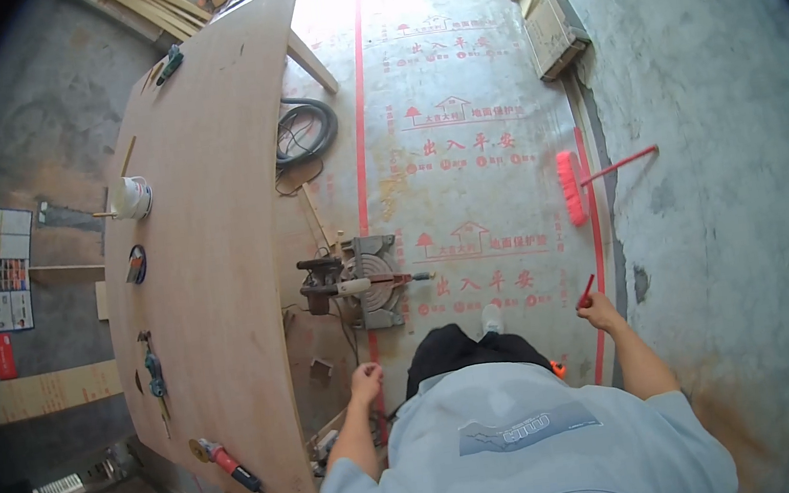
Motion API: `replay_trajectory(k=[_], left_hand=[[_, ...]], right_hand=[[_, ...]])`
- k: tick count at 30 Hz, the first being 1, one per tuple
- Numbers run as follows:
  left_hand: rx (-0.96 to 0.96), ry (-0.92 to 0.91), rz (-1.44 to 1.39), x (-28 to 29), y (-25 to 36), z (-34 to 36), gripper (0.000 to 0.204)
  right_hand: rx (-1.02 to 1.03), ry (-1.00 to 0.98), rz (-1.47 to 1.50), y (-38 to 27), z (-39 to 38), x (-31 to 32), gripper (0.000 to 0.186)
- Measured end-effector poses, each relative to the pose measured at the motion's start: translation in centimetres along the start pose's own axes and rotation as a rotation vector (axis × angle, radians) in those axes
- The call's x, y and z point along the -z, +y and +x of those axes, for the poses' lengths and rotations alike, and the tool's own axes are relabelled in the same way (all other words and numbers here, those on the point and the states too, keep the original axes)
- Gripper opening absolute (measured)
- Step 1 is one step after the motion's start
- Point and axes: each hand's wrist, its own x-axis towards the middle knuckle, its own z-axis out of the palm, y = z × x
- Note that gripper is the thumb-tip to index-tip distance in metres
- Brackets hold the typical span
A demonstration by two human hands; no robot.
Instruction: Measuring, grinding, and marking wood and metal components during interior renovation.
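My right hand [601, 310] is out to the right at hip height, shut on a short red stick-like object [585, 293], near a red strip [593, 222] that runs along the edge of the floor film. Beside my body, my left hand [367, 384] hangs with its fingers curled and nothing visible in it, close to the near corner of a large plywood sheet [214, 219]. A mitre saw [365, 283] stands on the floor just ahead of my feet.
The plywood sheet rests on trestles at left and carries a white tub [131, 196], a blue drill [153, 370] and a red angle grinder [228, 464]. A coiled black hose [306, 131] and a red broom [571, 187] lie on the printed floor film. Bare concrete lies to the right.
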Motion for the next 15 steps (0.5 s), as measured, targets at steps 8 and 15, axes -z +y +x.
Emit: replay_trajectory(k=[8, 15], left_hand=[[0.057, -0.034, 0.165, -6.7, 13.9, 17.0, 0.026], [0.074, -0.046, 0.274, -9.3, 28.7, 34.9, 0.032]], right_hand=[[0.045, -0.086, 0.267, -15.9, 15.6, 8.1, 0.014], [-0.258, 0.035, 0.459, -19.4, 29.0, 18.8, 0.012]])
